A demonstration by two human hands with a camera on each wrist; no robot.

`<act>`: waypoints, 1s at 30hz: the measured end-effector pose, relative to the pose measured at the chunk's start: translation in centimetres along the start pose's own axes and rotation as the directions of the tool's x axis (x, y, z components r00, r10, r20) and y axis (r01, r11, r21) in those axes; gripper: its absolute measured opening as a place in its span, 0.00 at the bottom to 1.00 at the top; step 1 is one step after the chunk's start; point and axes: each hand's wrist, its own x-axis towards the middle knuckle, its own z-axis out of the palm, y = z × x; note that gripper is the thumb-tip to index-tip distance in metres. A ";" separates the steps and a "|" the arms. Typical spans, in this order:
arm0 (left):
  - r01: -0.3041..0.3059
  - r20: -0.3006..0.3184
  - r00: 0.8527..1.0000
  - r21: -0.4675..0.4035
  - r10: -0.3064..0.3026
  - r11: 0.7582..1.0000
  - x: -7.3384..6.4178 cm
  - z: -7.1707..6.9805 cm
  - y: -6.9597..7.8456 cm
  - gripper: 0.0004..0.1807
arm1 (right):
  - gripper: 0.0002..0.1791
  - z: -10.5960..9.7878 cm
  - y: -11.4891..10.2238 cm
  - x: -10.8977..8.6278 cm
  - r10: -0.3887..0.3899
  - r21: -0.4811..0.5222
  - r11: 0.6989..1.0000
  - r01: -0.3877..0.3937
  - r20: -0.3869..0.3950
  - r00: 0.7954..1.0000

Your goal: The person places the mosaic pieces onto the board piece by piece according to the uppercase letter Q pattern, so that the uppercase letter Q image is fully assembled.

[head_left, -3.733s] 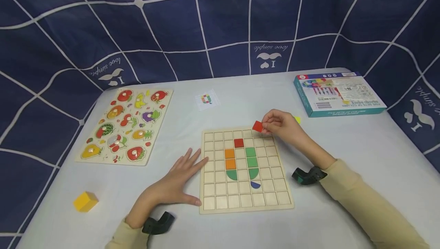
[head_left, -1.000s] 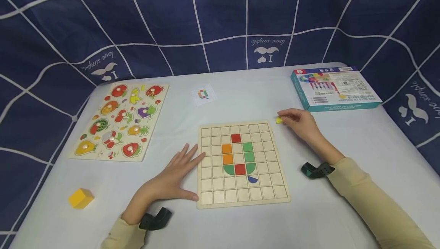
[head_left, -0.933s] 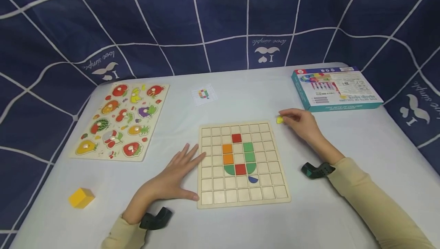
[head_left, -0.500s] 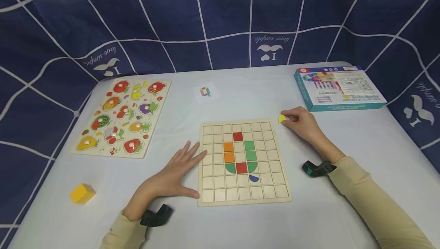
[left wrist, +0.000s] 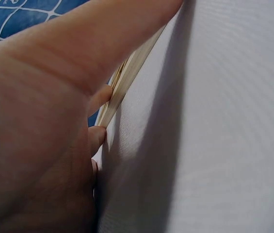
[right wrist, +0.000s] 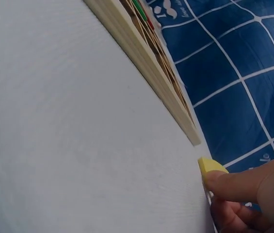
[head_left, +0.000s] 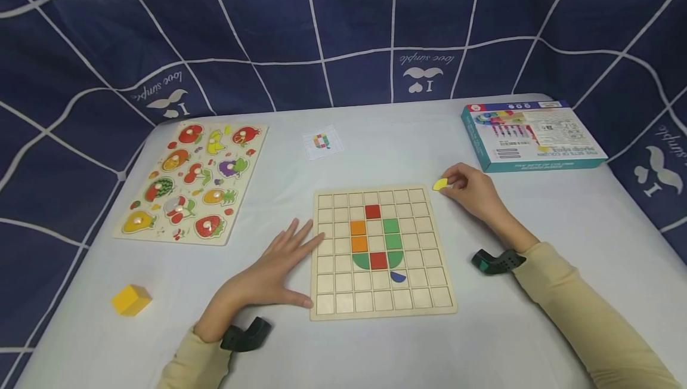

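Observation:
A yellow piece with a curved edge (head_left: 440,184) is pinched between the thumb and fingers of my right hand (head_left: 470,191), just off the far right corner of the wooden grid board (head_left: 333,300). My left hand (head_left: 279,269) lies with fingers spread along the board's left edge, fingertips and thumb at its rim. On the board sit red squares (head_left: 378,260), orange squares (head_left: 358,244), green squares (head_left: 393,241) and green curved pieces (head_left: 395,258). A blue half-round piece (head_left: 398,277) lies slightly askew below them. In the right wrist view the yellow piece (right wrist: 209,167) shows at my thumb tip.
A small pattern card (head_left: 322,142) lies behind the board. To the left is a fruit knob puzzle (head_left: 188,183), with a yellow block (head_left: 131,300) nearer me. A teal-edged box (head_left: 531,137) stands at the back right.
A red square, earlier in my right hand, now sits between the green curved pieces. My right hand moved right to the yellow piece, which now turns in its fingers. The left hand stays.

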 end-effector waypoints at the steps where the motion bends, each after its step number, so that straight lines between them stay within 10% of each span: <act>1: -0.001 -0.001 1.000 -0.001 0.001 1.000 0.0 0.0 0.0 0.62 | 0.09 -0.1 0.0 0.0 -0.002 0.006 1.000 0.002 -0.002 1.000; 14: 0.001 -0.009 1.000 -0.010 -0.001 1.000 0.1 0.1 0.0 0.62 | 0.06 0.1 -3.3 0.5 0.008 0.225 0.974 -0.034 0.119 0.993; 30: 0.011 0.006 1.000 0.003 -0.011 1.000 0.0 0.1 -0.2 0.62 | 0.03 6.9 -10.7 1.7 -0.177 0.316 0.947 0.063 0.349 0.920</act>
